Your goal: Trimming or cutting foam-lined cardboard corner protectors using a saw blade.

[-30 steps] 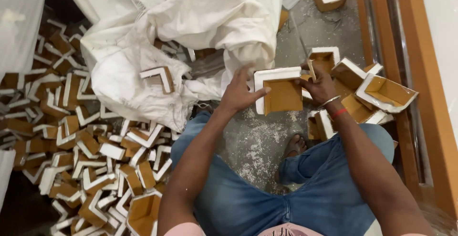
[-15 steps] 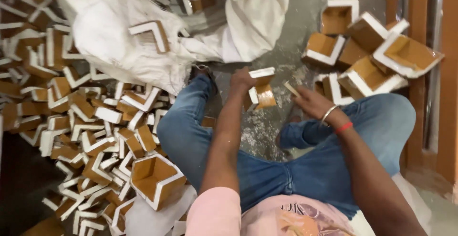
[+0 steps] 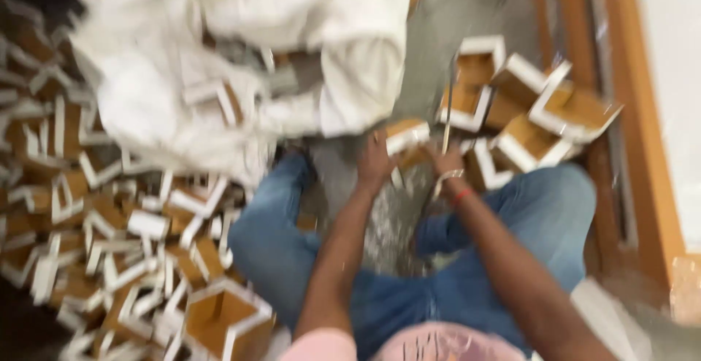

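Brown-and-white corner piece (image 3: 406, 136) at frame centre: I'm seeing my left hand (image 3: 374, 162) gripping it, my right hand (image 3: 448, 162) clenching a thin rod (image 3: 447, 109) beside it.

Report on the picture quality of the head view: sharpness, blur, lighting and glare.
Head view: heavy motion blur smears the whole frame; edges of the left hand, right hand and the small white-edged brown piece between them are soft. Head view: the white sack is bright, nearly washed out; the pile of corner pieces darkens toward the left edge; no sharp shadows or glare spots.
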